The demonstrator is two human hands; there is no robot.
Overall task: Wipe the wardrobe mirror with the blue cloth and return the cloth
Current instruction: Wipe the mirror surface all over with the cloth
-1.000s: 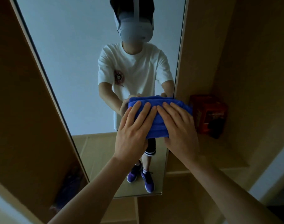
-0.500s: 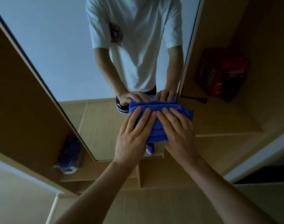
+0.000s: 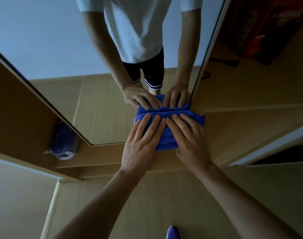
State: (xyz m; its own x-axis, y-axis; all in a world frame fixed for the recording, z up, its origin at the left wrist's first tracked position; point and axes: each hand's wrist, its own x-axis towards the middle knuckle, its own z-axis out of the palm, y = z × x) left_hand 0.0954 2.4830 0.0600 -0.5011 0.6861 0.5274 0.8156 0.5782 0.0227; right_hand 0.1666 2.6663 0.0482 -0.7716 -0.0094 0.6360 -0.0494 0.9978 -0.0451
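Observation:
A folded blue cloth point(image 3: 166, 135) lies flat against the bottom right corner of the wardrobe mirror point(image 3: 49, 49). My left hand point(image 3: 140, 144) presses on its left half with fingers spread flat. My right hand point(image 3: 190, 140) presses on its right half the same way. The fingertips of both hands meet at the middle of the cloth. The cloth's lower edge hangs past the mirror's bottom edge onto the wooden panel. The glass reflects both hands, the cloth and a person in a white shirt.
A red box point(image 3: 268, 26) stands on the open wardrobe shelf point(image 3: 250, 94) right of the mirror. A bluish bundle in plastic point(image 3: 64, 142) lies on a low shelf at the left. A wooden panel point(image 3: 14, 107) frames the mirror's left side. My purple shoe point(image 3: 174, 232) shows on the floor.
Both hands have slid the cloth down the mirror, from about its middle to its bottom right corner. My view has tilted downward with them.

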